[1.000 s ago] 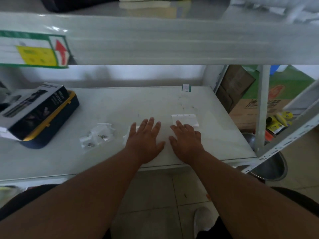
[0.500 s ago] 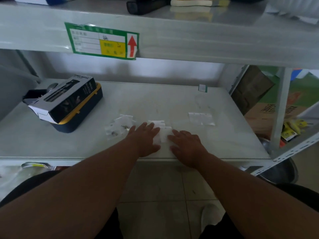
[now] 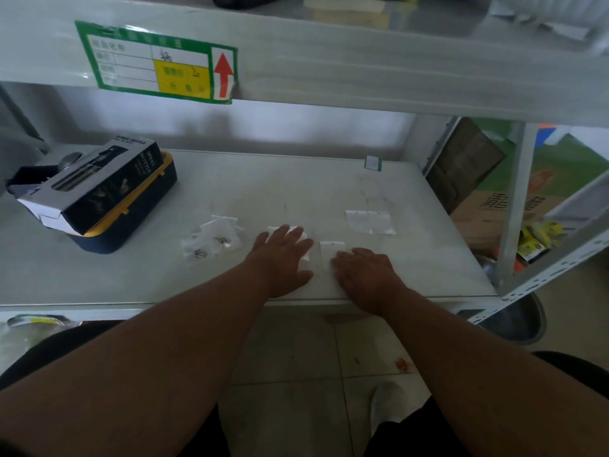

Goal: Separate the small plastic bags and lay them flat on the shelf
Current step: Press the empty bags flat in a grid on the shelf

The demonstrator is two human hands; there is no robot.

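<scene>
Fingers of the left hand [image 3: 284, 258] straight and slightly spread, palm down, pressing flat on a small clear bag [image 3: 301, 235] whose far edge shows past the fingertips. Fingers of the right hand [image 3: 365, 271] straight and close together, also palm down, resting on the near part of a second small bag [image 3: 332, 250], its far end with a hang hole lying uncovered. Both hands side by side, near the front edge of the white shelf [image 3: 296, 189], with a narrow gap between them. To the far right of the right hand, apart from it, two flat bags [image 3: 370, 222] laid side by side on the shelf surface. To the left of the left hand, just beside it, a loose heap of crumpled bags [image 3: 212, 240] with small metal parts inside. Farther left, well apart, a dark carton [image 3: 95, 184] lying tilted on top of a navy case with a yellow rim [image 3: 131, 222]. At the far right corner of the shelf, a small green-edged tag [image 3: 373, 162]. On the face of the upper shelf, a green-bordered label [image 3: 158, 62] with a yellow field and a red arrow pointing up. Past the right upright, cardboard boxes [image 3: 494, 206] and, lower down, a metal basin [image 3: 517, 321] on the tiled floor.
</scene>
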